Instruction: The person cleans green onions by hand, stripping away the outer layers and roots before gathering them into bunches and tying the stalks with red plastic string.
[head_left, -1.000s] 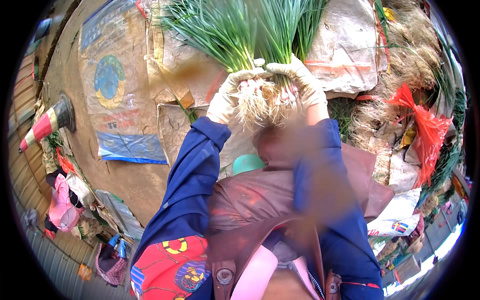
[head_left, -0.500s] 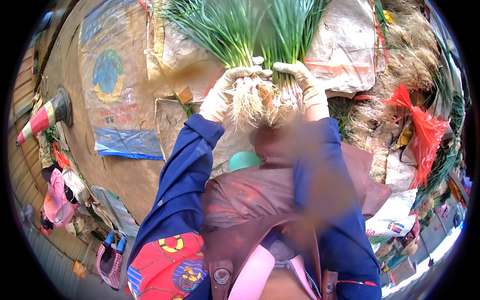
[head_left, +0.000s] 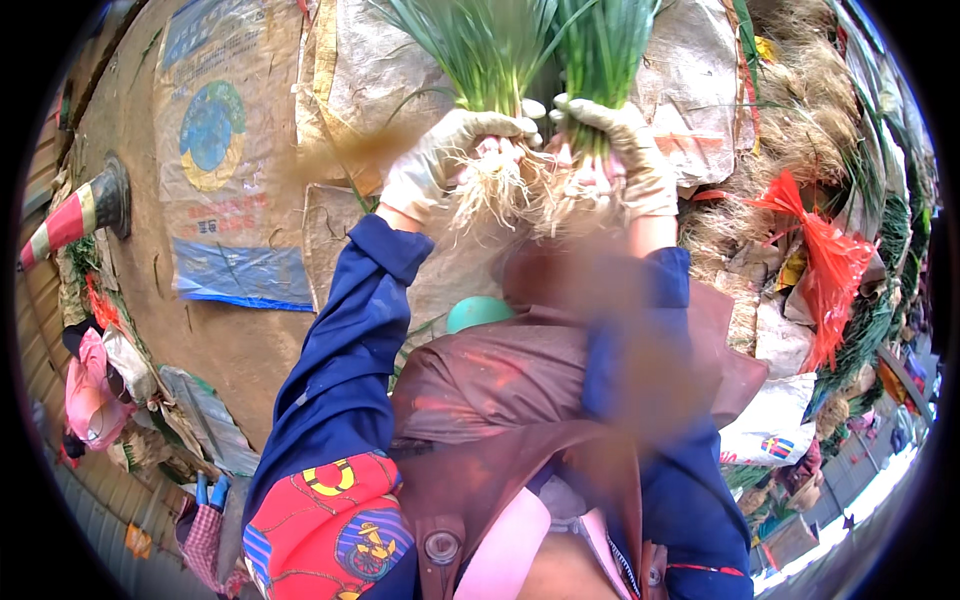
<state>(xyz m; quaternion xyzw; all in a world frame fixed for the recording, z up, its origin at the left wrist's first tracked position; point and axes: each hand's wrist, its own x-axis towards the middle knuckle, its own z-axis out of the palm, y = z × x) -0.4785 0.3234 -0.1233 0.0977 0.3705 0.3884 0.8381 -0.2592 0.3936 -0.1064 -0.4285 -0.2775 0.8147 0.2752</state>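
Both my hands wear pale work gloves and are stretched out ahead of me, side by side. My left hand (head_left: pixel 425 165) is wrapped round a bunch of green onions (head_left: pixel 480 60). My right hand (head_left: pixel 645 160) grips a second bunch of green onions (head_left: pixel 605 50) just beside it. The green leaves point away from me. Pinkish-white bulbs and tangled pale roots (head_left: pixel 490 195) hang toward me below the fingers, and the roots of the two bunches nearly meet. Brown smears on the picture blur part of my right sleeve.
Flattened woven sacks (head_left: pixel 240 150) cover the ground ahead and left. Rooty onion heaps (head_left: pixel 800 110) and a red plastic bag (head_left: pixel 825 255) lie on the right. A red-and-white cone (head_left: pixel 65 230) lies tipped at the left. A green round thing (head_left: pixel 478 313) sits near my brown apron (head_left: pixel 480 390).
My hands have spread slightly apart and moved a little farther away, each with its bunch. The root ends have fanned somewhat wider. The view has shifted slightly.
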